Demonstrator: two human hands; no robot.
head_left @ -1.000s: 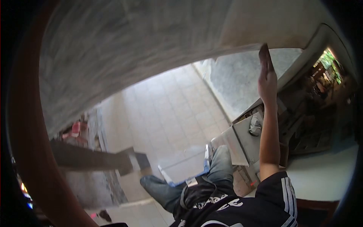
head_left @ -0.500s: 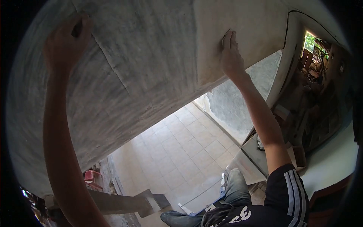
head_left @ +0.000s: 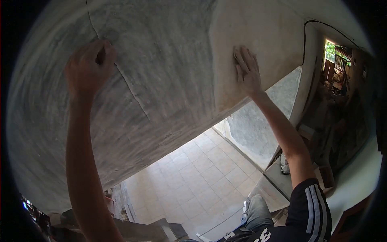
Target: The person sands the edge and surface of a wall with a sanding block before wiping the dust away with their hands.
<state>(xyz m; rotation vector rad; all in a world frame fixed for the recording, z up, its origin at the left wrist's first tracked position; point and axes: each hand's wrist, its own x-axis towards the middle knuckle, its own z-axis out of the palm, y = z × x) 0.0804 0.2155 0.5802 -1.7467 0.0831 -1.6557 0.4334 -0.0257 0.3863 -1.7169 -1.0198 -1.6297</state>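
Observation:
A grey plastered surface (head_left: 161, 60) with a long thin crack fills the upper left and middle. Over the crack, my left hand (head_left: 89, 66) is closed with its fingers curled; what it holds, if anything, is too dark to make out. On the smoother beige area (head_left: 278, 48) to the right, my right hand (head_left: 246, 68) lies against the surface, fingers extended and slightly apart. Its fingertips point up, and nothing shows in it.
Below the slanting edge lies a tiled floor (head_left: 193, 169). A grey-patched wall (head_left: 258, 125) stands beyond. A black cable (head_left: 305, 40) runs down at the right, near a cardboard box (head_left: 325, 177). Grey ducting or board (head_left: 137, 230) crosses the lower left.
The view has shifted, so the surface and floor appear lower. Both hands appear lower in view, the left also further right. The right hand's fingers are more spread.

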